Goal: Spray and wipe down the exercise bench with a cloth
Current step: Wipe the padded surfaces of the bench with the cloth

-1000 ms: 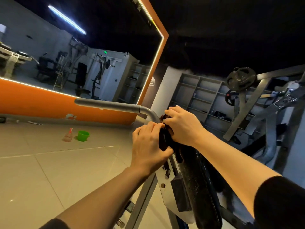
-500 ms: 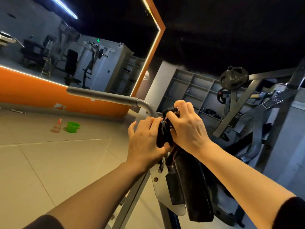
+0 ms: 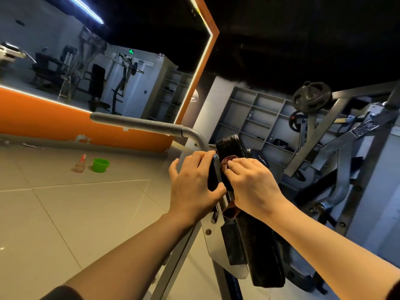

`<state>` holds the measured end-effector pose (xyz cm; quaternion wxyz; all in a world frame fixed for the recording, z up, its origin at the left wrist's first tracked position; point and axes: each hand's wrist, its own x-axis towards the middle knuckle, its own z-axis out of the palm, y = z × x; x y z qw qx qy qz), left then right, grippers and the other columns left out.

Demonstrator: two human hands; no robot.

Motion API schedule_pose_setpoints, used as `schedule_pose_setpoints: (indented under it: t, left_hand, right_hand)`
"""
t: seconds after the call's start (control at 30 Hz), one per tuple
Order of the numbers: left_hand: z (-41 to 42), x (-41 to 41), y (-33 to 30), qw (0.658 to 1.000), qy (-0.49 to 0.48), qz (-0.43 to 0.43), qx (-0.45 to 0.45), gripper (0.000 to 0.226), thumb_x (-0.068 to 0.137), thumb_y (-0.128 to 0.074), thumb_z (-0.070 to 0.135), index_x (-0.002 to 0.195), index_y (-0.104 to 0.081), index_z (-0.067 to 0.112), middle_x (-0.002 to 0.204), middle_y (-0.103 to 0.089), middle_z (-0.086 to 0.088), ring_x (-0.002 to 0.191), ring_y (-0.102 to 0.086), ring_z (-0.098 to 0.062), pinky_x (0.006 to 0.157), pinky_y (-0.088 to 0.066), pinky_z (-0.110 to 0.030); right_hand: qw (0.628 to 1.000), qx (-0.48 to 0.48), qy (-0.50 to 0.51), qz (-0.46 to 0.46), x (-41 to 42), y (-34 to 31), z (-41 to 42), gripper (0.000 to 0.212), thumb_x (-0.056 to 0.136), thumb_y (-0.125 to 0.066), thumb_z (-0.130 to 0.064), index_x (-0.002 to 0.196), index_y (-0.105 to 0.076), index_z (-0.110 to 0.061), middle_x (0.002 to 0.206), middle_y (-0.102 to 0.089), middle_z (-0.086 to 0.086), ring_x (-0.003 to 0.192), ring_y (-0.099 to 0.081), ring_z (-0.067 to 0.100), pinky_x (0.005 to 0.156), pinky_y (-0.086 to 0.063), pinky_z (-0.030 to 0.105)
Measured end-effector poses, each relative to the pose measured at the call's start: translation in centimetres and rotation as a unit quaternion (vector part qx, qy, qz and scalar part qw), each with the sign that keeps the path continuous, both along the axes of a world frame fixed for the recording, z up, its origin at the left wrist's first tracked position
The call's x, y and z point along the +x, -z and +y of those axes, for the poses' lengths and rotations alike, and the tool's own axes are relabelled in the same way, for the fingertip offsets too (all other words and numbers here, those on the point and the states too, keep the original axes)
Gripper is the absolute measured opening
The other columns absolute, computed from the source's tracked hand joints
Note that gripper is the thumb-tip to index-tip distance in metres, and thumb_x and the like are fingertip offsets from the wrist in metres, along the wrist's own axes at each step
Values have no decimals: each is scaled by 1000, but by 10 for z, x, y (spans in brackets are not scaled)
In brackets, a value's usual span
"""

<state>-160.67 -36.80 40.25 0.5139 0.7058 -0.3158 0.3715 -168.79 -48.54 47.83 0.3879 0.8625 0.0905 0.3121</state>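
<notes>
The bench's black pad (image 3: 257, 245) stands upright on a grey metal frame (image 3: 218, 237) in the middle of the view, its glossy top end (image 3: 228, 146) showing above my hands. My left hand (image 3: 194, 187) grips the pad's left edge, thumb curled round it. My right hand (image 3: 253, 187) presses a dark red-brown cloth (image 3: 228, 161) against the pad's face, fingers curled over it. A fold of the cloth (image 3: 230, 212) hangs out below my right palm.
A grey curved handle bar (image 3: 138, 124) sticks out to the left of the pad. On the tiled floor at left stand a spray bottle (image 3: 79, 164) and a green bucket (image 3: 100, 165). A weight machine with plates (image 3: 311, 97) fills the right side.
My right hand has slid down the pad with the cloth, uncovering the pad's top end. My left hand keeps its hold on the pad's edge.
</notes>
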Motion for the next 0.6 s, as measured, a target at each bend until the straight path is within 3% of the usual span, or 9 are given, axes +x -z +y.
schedule_pose_setpoints:
  t: [0.13,0.2,0.27,0.33,0.43,0.5,0.53,0.6]
  left_hand:
    - [4,-4,-2,1000,6,9,15,67,77,-51,51,139,-44,25,129,-50,4,122,-47,-16,114,-20,-53]
    - [3,-5,-2,1000,6,9,18,68,77,-51,52,140,-43,25,130,-50,4,123,-46,-16,114,-20,-54]
    - [2,-4,-2,1000,5,9,16,68,78,-51,52,140,-42,25,130,-50,4,123,-46,-16,114,-19,-55]
    - [3,-4,-2,1000,6,11,18,68,78,-51,53,140,-42,26,132,-50,5,125,-45,-16,115,-19,-55]
    - [4,-4,-2,1000,8,12,20,69,78,-51,53,140,-42,26,132,-50,5,125,-46,-16,115,-19,-57]
    - [4,-5,-2,1000,5,13,23,69,78,-51,54,140,-43,26,133,-50,4,125,-47,-16,114,-20,-58]
    - [4,-4,-2,1000,2,15,25,69,78,-51,55,140,-42,26,133,-51,4,125,-47,-17,114,-21,-58]
    - [4,-4,-1,1000,-2,13,26,69,79,-51,54,140,-42,26,133,-50,4,124,-47,-17,114,-22,-58]
  right_hand:
    - [999,19,-16,34,-19,3,2,18,76,-57,-21,78,-75,-18,75,-68,-6,67,-60,15,60,-53,29]
    - [998,35,-54,-5,-22,-3,8,25,79,-50,-20,80,-75,-15,79,-70,-2,72,-63,19,63,-54,33]
    - [996,21,-61,-68,-12,-13,14,25,81,-54,-19,92,-75,-9,93,-73,6,87,-67,26,75,-55,37]
    - [997,8,-13,-75,4,-23,21,30,84,-64,-20,110,-71,-8,113,-69,11,107,-63,31,91,-51,41]
    - [995,25,97,24,15,-21,23,60,91,-59,-36,144,-43,-15,152,-39,9,144,-28,30,120,-22,45]
    - [991,22,117,62,9,-17,17,75,85,-62,-42,149,-33,-16,158,-27,8,148,-16,29,122,-10,46]
    - [991,5,114,73,2,-14,16,78,78,-69,-41,146,-41,-15,155,-35,9,146,-24,29,121,-14,47]
    - [992,-17,87,89,-14,-7,9,69,62,-80,-34,126,-63,-14,134,-59,9,129,-51,30,109,-37,45]
